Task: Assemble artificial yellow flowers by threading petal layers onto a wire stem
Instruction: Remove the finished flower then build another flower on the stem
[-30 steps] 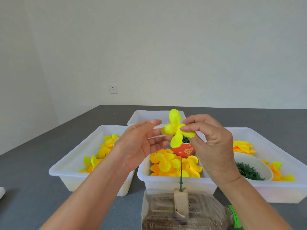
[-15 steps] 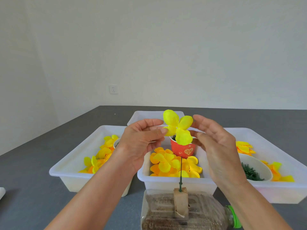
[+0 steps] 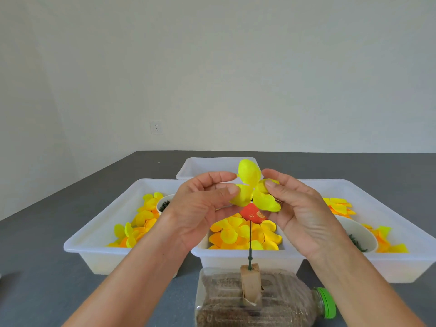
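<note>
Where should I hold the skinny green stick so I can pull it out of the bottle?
Pinch the green wire stem low on its bare stretch, just above the block it stands in. It stands upright, so come from the near side and pull straight up. Higher up, the yellow petal layer and both hands crowd it.

A: Those yellow petals look like matt cloth. The 4 trays?

B: Smooth, translucent white plastic. The bottle is clear ribbed plastic with a glossy green cap; the table is matt grey.
</note>
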Demonstrator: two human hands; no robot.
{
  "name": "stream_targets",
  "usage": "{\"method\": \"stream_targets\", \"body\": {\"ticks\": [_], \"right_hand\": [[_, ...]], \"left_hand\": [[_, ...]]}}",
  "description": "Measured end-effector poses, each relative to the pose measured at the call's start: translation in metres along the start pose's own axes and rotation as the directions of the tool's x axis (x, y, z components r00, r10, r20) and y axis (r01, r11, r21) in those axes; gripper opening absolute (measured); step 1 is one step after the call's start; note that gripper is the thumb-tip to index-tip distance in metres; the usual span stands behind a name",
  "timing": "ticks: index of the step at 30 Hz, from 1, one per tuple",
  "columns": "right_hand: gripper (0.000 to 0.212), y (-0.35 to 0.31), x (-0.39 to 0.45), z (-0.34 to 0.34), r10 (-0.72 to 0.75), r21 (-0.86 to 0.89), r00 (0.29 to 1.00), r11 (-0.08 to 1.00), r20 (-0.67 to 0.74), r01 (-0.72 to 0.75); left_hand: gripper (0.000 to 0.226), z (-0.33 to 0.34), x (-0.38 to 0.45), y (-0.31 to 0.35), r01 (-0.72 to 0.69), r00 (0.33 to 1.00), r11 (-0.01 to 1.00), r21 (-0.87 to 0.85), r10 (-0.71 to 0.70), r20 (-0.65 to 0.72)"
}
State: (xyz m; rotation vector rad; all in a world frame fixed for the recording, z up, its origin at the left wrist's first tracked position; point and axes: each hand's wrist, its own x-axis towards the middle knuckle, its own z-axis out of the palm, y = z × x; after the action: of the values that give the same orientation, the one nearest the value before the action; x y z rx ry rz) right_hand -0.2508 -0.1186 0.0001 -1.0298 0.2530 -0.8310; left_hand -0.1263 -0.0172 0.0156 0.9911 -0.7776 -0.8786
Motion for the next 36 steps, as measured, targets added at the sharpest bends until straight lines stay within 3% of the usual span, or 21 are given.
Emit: {"method": "stream_targets", "body": {"ticks": [2,5,7,10,13,16,20,23,25,27,29,32,36], "right_hand": [[0.034,-0.001,-0.001,0.001,0.051,0.102,0.998,0.993,0.03,-0.054],[0.033,0.0,-0.002,0.0,0.056,0.12,0.997,0.991,0.054,-0.063],[0.035,-0.001,-0.005,-0.003,0.017,0.031,0.999,0.999,0.043,-0.019],[0.029,-0.001,-0.011,-0.009,-0.11,-0.239,0.994,0.964,0.027,0.113],[0.04,0.0,-0.018,-0.015,-0.294,-0.575,0.945,0.753,0.141,0.32],[0.045,0.002,-0.022,-0.016,-0.36,-0.727,0.881,0.509,0.307,0.461],[0.023,0.005,-0.02,-0.017,-0.462,-0.72,0.831,0.457,0.309,0.522],[0.013,0.005,-0.018,-0.019,-0.467,-0.703,0.834,0.486,0.293,0.519],[0.012,0.006,-0.016,-0.02,-0.414,-0.709,0.875,0.536,0.251,0.458],[0.01,0.007,-0.014,-0.019,-0.371,-0.717,0.905,0.572,0.206,0.398],[0.01,0.008,-0.012,-0.017,-0.334,-0.707,0.923,0.605,0.194,0.367],[0.01,0.009,-0.01,-0.014,-0.26,-0.663,0.944,0.673,0.202,0.328],[0.007,0.011,-0.009,-0.016,-0.138,-0.629,0.969,0.74,0.203,0.238]], "left_hand": [[0.031,0.002,-0.001,0.0,0.019,1.0,1.0,-0.016,-0.019,0.009],[0.031,0.004,-0.004,0.0,0.01,1.0,1.0,-0.01,-0.01,0.009],[0.036,0.004,-0.005,0.0,0.006,1.0,1.0,0.005,-0.006,-0.004],[0.039,0.001,-0.007,0.0,0.032,0.999,0.999,0.008,-0.032,-0.037],[0.034,0.0,-0.008,-0.001,0.087,0.995,0.996,-0.037,-0.088,-0.049],[0.027,0.0,-0.009,-0.005,0.136,0.99,0.987,-0.081,-0.139,-0.028],[0.032,0.002,-0.012,-0.011,0.183,0.983,0.98,-0.084,-0.183,0.003],[0.025,0.003,-0.015,-0.013,0.105,0.993,0.994,0.005,-0.104,-0.056],[0.031,0.001,-0.018,-0.014,-0.005,0.998,0.983,0.185,0.016,-0.061],[0.05,0.0,-0.021,-0.015,-0.106,0.992,0.9,0.423,0.124,-0.015],[0.058,-0.002,-0.021,-0.016,-0.187,0.973,0.746,0.64,0.228,0.018],[0.036,-0.003,-0.013,-0.018,-0.328,0.903,0.529,0.783,0.419,0.095],[0.017,-0.006,-0.004,-0.019,-0.3,0.907,0.526,0.795,0.415,0.068]]}}
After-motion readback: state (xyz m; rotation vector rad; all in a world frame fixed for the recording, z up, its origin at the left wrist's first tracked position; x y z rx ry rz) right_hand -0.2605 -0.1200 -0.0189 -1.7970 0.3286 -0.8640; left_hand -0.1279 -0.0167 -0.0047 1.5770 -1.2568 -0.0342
